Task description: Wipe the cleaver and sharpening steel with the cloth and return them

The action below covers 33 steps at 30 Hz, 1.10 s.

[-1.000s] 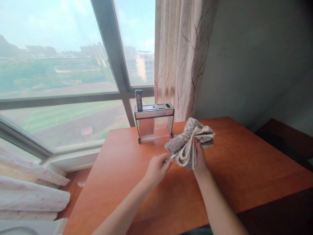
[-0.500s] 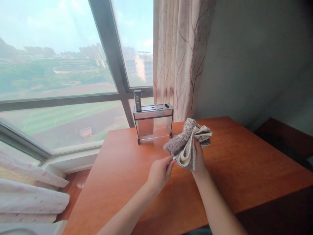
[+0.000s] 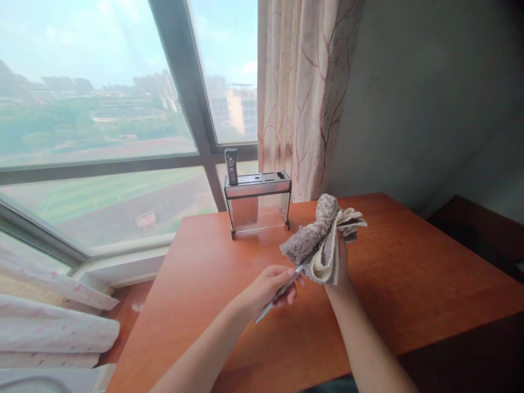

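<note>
My right hand (image 3: 341,261) grips a bunched grey and cream cloth (image 3: 320,238) above the wooden table (image 3: 409,284). My left hand (image 3: 270,286) holds a thin metal utensil (image 3: 278,295) by its handle; the utensil's far end is buried in the folds of the cloth, so I cannot tell what kind it is. Behind my hands, at the table's back edge, stands a metal knife holder (image 3: 257,204) with clear sides. One dark handle (image 3: 231,165) sticks up from its left slot.
A large window (image 3: 102,120) fills the left, with a patterned curtain (image 3: 305,93) hanging behind the holder. Folded pale fabric (image 3: 49,322) lies at the lower left beyond the table's edge. A darker surface (image 3: 478,229) lies to the right by the grey wall.
My left hand has drawn back toward me, pulling more of the metal utensil out of the cloth. My right hand with the cloth has shifted slightly right and up.
</note>
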Tool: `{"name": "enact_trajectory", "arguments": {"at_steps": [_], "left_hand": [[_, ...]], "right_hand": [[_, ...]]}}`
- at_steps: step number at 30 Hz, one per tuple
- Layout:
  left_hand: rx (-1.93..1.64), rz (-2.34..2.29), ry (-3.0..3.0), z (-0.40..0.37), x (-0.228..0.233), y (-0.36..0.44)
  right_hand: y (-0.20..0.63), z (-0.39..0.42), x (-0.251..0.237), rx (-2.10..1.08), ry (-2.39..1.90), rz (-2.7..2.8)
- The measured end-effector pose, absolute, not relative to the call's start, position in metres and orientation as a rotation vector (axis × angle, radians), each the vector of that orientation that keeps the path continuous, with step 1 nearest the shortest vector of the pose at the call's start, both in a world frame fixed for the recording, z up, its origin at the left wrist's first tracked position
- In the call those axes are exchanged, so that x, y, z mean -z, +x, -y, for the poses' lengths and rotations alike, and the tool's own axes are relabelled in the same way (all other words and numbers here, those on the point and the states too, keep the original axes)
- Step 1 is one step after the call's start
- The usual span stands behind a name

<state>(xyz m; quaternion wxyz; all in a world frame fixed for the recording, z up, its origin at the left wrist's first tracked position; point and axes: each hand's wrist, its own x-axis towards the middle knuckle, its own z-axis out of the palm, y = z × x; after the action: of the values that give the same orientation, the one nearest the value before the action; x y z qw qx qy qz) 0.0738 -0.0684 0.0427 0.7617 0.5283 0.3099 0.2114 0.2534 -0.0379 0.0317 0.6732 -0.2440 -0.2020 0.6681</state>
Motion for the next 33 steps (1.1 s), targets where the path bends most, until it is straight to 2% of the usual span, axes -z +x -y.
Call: {"name": "enact_trajectory", "arguments": {"at_steps": [6, 13, 16, 19, 26, 33], "left_hand": [[-0.475, -0.680, 1.171, 0.069, -0.040, 0.077], [-0.724, -1.176, 2.211, 0.064, -0.034, 0.070], [-0.754, -1.362, 2.431, 0.061, -0.035, 0.063], [-0.727, -1.313, 2.280, 0.058, -0.035, 0.063], [-0.445, -0.788, 1.282, 0.054, -0.037, 0.064], [-0.653, -0.850, 1.380, 0.054, -0.028, 0.070]], "right_hand": [[0.255, 0.034, -0.033, -1.427, -0.595, 0.496], [0.249, 0.031, -0.031, -1.475, -0.540, 0.417], [0.248, 0.028, -0.026, -1.460, -0.564, 0.358], [0.250, 0.025, -0.021, -1.444, -0.600, 0.336], [0.258, 0.028, -0.012, -1.541, -0.561, 0.370], [0.258, 0.029, -0.019, -1.513, -0.539, 0.361]]}}
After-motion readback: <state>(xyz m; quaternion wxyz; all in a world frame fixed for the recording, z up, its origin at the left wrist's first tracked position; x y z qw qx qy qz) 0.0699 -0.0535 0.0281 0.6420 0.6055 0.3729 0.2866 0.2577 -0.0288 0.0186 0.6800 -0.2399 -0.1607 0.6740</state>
